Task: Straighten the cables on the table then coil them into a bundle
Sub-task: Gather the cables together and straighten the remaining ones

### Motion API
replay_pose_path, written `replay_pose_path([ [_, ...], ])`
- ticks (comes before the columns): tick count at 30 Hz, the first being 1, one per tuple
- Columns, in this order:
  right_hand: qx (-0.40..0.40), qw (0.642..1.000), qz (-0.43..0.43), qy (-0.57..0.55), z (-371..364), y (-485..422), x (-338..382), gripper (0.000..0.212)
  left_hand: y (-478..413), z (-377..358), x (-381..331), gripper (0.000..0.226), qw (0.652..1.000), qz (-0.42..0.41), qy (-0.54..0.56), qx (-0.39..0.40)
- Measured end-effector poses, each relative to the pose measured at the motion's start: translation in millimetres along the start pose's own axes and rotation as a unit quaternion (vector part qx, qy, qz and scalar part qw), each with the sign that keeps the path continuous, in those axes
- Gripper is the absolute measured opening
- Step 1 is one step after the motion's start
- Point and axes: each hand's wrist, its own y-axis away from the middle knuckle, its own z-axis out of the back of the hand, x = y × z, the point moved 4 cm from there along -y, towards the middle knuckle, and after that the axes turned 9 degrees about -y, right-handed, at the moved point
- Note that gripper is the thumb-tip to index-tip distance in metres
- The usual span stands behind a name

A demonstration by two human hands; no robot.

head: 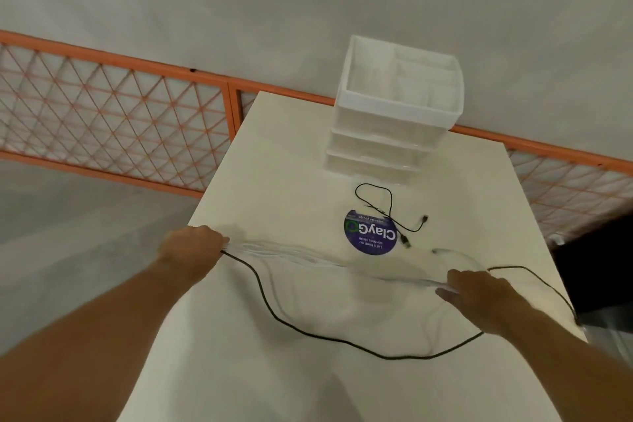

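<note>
A set of pale white cables [308, 259] is stretched across the white table [274, 154] between my two hands. My left hand [190, 248] grips their left end at the table's left edge, together with a long black cable [274, 313]. That black cable sags toward me in a wide loop and runs on past my right hand [479, 298], which holds the white cables' right end. A shorter black cable [390, 207] with plugs at its ends lies loose farther back, partly over a round purple sticker [368, 233].
A white plastic drawer unit with an open top tray [399, 106] stands at the table's far side. An orange mesh fence [113, 120] runs behind the table. A dark object [596, 271] sits off the right edge.
</note>
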Motion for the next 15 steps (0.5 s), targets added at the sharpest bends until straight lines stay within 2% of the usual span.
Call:
replay_pose_path([
  [2,0.065,0.998,-0.011,0.007,-13.1,-0.6,6.8,0.06,1.2,-1.3,-5.3,0.036,1.0,0.007,0.015,0.009],
  [4,0.085,0.996,0.015,-0.035,-14.3,-1.7,32.1,0.09,0.9,1.6,-9.0,0.034,1.0,0.009,0.016,0.008],
  [8,0.012,0.973,0.154,-0.17,9.3,1.0,136.8,0.107,-1.8,16.5,-21.3,0.028,0.999,-0.013,-0.029,-0.016],
  [10,0.006,0.955,0.188,-0.227,15.8,3.5,193.5,0.116,-0.4,34.0,-31.5,0.026,0.998,-0.035,-0.049,-0.026],
  [12,0.008,0.944,0.185,-0.275,19.4,0.1,234.7,0.114,1.5,52.7,-43.1,0.024,0.995,-0.068,-0.066,-0.041],
  [13,-0.005,0.938,0.177,-0.298,21.7,-3.9,246.9,0.103,3.0,62.4,-46.9,0.023,0.993,-0.082,-0.069,-0.052],
  [15,-0.06,0.928,0.164,-0.329,28.0,-12.9,253.8,0.057,4.0,79.6,-45.0,0.024,0.99,-0.084,-0.074,-0.085],
])
